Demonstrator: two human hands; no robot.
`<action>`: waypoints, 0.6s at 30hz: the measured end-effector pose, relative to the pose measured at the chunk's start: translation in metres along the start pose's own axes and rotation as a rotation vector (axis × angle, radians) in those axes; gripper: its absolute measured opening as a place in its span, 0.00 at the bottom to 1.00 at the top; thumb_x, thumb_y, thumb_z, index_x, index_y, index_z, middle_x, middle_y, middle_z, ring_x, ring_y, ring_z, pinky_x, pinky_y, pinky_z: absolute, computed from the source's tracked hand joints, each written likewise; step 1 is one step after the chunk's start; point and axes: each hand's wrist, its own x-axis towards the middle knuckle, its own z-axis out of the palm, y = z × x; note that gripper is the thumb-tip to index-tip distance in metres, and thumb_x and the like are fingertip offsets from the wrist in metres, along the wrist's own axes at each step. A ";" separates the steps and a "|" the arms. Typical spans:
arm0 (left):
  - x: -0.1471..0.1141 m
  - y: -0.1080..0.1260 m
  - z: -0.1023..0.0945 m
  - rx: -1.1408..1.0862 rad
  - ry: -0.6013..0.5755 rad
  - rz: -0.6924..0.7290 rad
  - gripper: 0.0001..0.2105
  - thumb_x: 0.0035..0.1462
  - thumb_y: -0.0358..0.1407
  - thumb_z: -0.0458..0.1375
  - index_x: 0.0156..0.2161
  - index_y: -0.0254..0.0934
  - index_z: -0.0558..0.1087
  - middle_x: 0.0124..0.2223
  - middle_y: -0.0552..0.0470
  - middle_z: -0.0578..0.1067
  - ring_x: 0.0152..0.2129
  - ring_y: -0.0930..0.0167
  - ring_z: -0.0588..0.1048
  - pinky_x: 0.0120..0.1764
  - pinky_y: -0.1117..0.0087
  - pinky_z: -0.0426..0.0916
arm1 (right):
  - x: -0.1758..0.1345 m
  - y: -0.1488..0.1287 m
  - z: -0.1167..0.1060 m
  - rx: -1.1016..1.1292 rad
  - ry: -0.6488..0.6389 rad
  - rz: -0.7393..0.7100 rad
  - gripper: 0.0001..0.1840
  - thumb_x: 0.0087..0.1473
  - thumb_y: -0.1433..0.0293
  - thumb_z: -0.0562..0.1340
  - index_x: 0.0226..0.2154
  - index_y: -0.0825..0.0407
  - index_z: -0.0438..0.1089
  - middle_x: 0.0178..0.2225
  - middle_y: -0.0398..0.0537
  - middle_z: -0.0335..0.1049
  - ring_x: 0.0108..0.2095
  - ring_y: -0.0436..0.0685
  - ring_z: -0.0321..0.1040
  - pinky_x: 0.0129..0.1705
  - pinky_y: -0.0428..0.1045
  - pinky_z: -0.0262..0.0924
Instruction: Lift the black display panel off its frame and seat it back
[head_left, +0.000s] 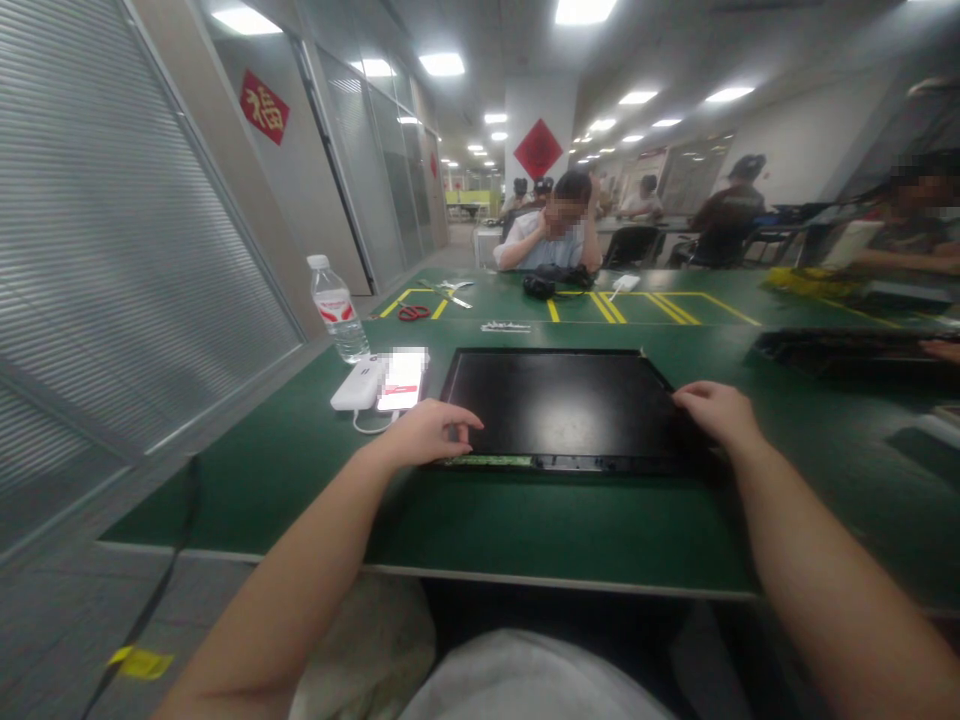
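A black flat display panel (pixel 562 405) lies face up on the green table, with a dark frame around it. Along its near edge a green circuit strip (pixel 491 461) shows on the left part. Over the panel's near left corner is my left hand (pixel 427 432), thumb and forefinger curved with a gap between the tips. My right hand (pixel 718 412) is at the right edge, its fingertips pinched on the frame. The underside of the panel is hidden.
Left of the panel are a lit phone (pixel 403 380), a white power bank (pixel 357 384) with a cable, and a water bottle (pixel 339 310). Red-handled scissors (pixel 414 313) lie farther back. A person (pixel 551 225) sits opposite; a long dark part (pixel 840 352) lies right.
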 end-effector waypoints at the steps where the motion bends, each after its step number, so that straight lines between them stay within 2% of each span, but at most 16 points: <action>1: 0.000 0.000 0.000 0.006 0.000 0.001 0.18 0.57 0.35 0.69 0.52 0.42 0.88 0.36 0.55 0.88 0.25 0.70 0.78 0.37 0.71 0.72 | 0.000 0.000 0.000 0.001 -0.002 0.009 0.04 0.52 0.64 0.70 0.28 0.45 0.82 0.34 0.52 0.83 0.40 0.67 0.79 0.47 0.58 0.72; 7: 0.000 -0.001 0.001 0.037 0.013 0.026 0.17 0.57 0.35 0.69 0.52 0.43 0.88 0.36 0.56 0.87 0.25 0.70 0.78 0.38 0.70 0.73 | 0.001 0.001 -0.001 0.003 0.001 0.006 0.04 0.50 0.64 0.70 0.28 0.44 0.82 0.35 0.52 0.83 0.42 0.68 0.79 0.49 0.59 0.72; 18: 0.001 0.002 0.000 0.085 -0.004 0.047 0.17 0.58 0.32 0.67 0.52 0.41 0.88 0.37 0.55 0.88 0.27 0.71 0.79 0.39 0.72 0.72 | 0.003 0.004 0.001 0.012 0.020 0.016 0.05 0.49 0.64 0.70 0.29 0.45 0.83 0.32 0.52 0.82 0.39 0.67 0.79 0.47 0.58 0.72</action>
